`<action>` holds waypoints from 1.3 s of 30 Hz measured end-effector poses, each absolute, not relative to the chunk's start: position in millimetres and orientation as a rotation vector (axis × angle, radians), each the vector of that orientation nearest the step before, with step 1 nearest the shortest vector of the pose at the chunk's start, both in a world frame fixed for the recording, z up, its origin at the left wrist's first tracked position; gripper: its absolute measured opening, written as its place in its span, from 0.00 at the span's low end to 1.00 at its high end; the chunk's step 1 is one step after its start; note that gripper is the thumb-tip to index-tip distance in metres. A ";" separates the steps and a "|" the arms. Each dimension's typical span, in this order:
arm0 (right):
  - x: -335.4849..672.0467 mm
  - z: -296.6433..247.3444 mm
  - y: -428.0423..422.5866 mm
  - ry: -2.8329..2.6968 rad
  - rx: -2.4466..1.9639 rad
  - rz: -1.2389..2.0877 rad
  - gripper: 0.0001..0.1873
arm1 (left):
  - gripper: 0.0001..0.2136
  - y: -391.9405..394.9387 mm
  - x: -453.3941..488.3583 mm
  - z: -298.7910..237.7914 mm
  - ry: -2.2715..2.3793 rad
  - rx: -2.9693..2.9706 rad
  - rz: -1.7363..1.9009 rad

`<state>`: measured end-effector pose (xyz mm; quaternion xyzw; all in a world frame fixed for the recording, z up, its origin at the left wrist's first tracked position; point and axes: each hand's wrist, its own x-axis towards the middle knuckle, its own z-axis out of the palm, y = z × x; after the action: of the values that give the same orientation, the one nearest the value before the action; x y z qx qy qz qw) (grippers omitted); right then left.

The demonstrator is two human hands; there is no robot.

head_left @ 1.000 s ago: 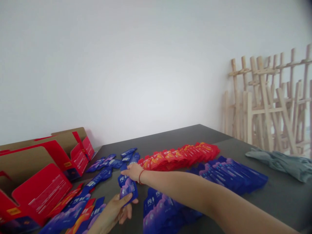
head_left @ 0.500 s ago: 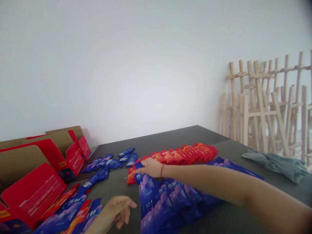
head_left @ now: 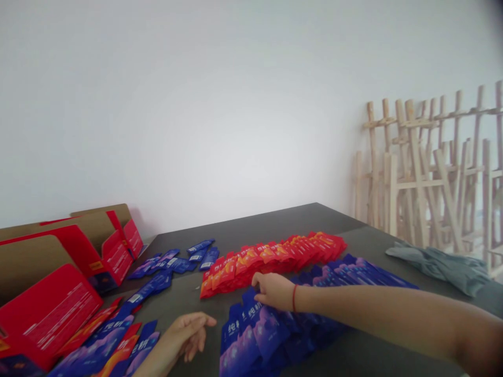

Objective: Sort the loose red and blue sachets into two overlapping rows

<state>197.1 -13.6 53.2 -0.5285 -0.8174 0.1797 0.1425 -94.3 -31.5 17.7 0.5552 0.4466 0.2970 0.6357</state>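
A row of overlapping blue pouches (head_left: 271,332) with purple pictures and white lettering lies on the table in front of me. My right hand (head_left: 275,291), with a red cord at its wrist, reaches over the row with bent fingers closed at the top edge of one blue pouch. Its fingertips partly hide that edge. Left of the row, my left hand (head_left: 191,331) hovers with loosely curled fingers apart and nothing in them. Behind the right hand, red pouches (head_left: 251,259) with orange pictures form another overlapping row.
Red cardboard boxes (head_left: 58,309) with raised flaps stand at the left. Loose blue pouches (head_left: 181,264) are scattered between boxes and rows; mixed red and blue ones (head_left: 98,345) lie nearer. Grey gloves (head_left: 436,264) rest at the table's right, with wooden easels (head_left: 416,173) beyond.
My right hand has moved right and towards me, leaving the blue pouch it held up at the row's left end, which now lies in the row. My left hand has barely moved.
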 end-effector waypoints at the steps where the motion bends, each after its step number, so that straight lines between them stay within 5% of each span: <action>1: 197.3 55.9 -16.3 -2.415 -1.537 0.421 0.21 | 0.26 -31.4 -94.3 17.7 1.025 1.270 0.681; 6: 202.2 67.3 -41.6 -2.675 -1.340 0.049 0.17 | 0.28 -30.3 -94.2 16.2 1.054 1.278 0.695; 11: 211.3 62.1 -70.3 -2.685 -1.219 0.436 0.35 | 0.28 -29.3 -93.0 14.5 1.069 1.259 0.720; 28: 205.5 53.3 -87.1 -2.571 -1.478 0.572 0.42 | 0.31 -17.5 -93.0 -6.1 1.018 1.239 0.728; 31: 201.2 74.3 -71.5 -2.566 -1.423 0.428 0.42 | 0.31 -9.9 -91.2 -14.7 0.988 1.238 0.752; 34: 175.3 101.1 -28.2 -2.623 -1.237 0.192 0.32 | 0.32 -7.2 -86.0 -18.0 1.000 1.245 0.763; 39: 81.8 120.5 75.4 -2.706 -1.375 0.290 0.32 | 0.31 -10.0 -80.0 -19.4 1.018 1.245 0.872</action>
<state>81.8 75.4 120.5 -0.4505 -0.8865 0.0950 0.0463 -80.0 -10.0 -19.4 0.5393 0.4411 0.3777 0.6098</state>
